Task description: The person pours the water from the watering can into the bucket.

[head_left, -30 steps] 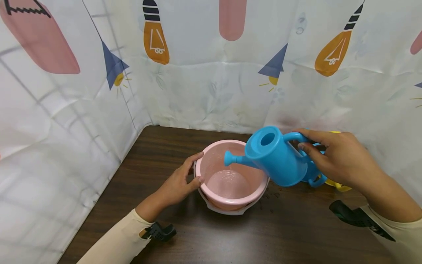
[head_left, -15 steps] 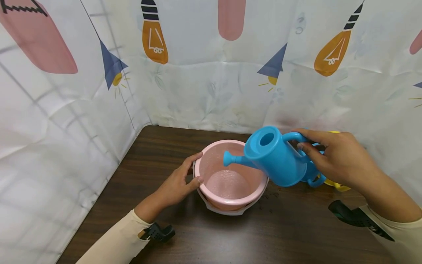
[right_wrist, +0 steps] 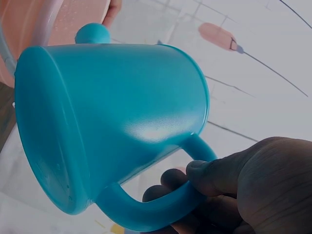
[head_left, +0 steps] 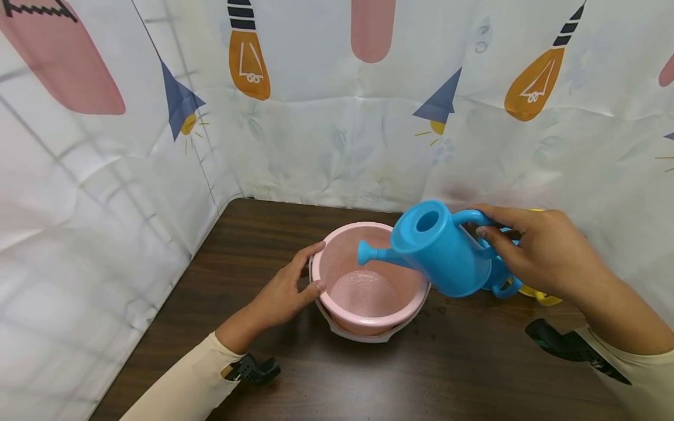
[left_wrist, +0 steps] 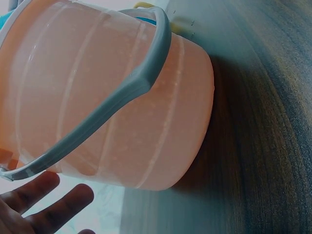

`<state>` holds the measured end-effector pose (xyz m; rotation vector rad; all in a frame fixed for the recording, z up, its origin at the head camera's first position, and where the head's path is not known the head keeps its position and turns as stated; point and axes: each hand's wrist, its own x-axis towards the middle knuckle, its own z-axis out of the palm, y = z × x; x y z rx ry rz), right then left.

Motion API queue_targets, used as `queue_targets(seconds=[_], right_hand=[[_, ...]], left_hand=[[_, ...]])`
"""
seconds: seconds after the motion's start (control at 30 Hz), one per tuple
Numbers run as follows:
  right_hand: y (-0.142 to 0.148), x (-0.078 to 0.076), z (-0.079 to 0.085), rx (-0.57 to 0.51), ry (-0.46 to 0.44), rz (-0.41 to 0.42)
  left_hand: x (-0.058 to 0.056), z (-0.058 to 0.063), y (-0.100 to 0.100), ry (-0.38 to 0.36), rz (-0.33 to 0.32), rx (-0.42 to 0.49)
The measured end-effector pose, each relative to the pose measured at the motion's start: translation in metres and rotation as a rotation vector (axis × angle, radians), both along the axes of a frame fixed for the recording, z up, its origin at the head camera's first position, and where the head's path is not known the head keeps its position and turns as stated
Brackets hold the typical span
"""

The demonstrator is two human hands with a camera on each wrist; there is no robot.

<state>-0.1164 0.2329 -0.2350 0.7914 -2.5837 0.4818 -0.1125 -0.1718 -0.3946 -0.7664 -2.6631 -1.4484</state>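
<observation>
My right hand [head_left: 542, 248] grips the handle of a blue watering can [head_left: 442, 251], thumb and fingers curled round it. The can is tilted, its spout [head_left: 367, 252] over the pink bucket [head_left: 344, 310]. Thin streams of water fall from the spout head, and rippling water [head_left: 365, 292] lies in the bucket. At the bucket's left side, my left hand [head_left: 276, 298] rests with thumb and forefinger spread along the rim. In the left wrist view, a grey carrying handle [left_wrist: 117, 97] hangs down the bucket's wall, with two straight fingers [left_wrist: 61, 207] below it.
Behind the right hand stand another blue watering can [head_left: 505, 283], partly hidden, and a yellow object [head_left: 542, 297]. Water drops [head_left: 433, 313] spot the dark wooden table [head_left: 253, 234] right of the bucket. A patterned white curtain [head_left: 326, 146] encloses the back and left.
Both hands, the watering can and the bucket stay nearly in place. Water ripples in the bucket throughout, and the view shifts very slightly.
</observation>
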Motion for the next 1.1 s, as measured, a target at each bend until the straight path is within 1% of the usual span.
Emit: queue_targets(seconds=[0.3,0.53,0.8,1.1], right_hand=[[-0.0009,0.0002,0.0007,0.003,-0.002,-0.009],[-0.0007,0.0005,0.001,0.008,0.001,-0.012],[-0.0007,0.0001,0.0014,0.009,0.002,-0.017],[-0.0017,-0.0005,0.0019,0.008,-0.014,-0.011]], left_hand=[[-0.0003,0.0005,0.0001,0.002,0.005,-0.01],[-0.0004,-0.0007,-0.0004,-0.005,-0.005,0.01],[-0.0011,-0.0015,-0.0004,0.003,-0.009,0.012],[-0.0007,-0.0009,-0.0001,0.003,-0.008,0.01]])
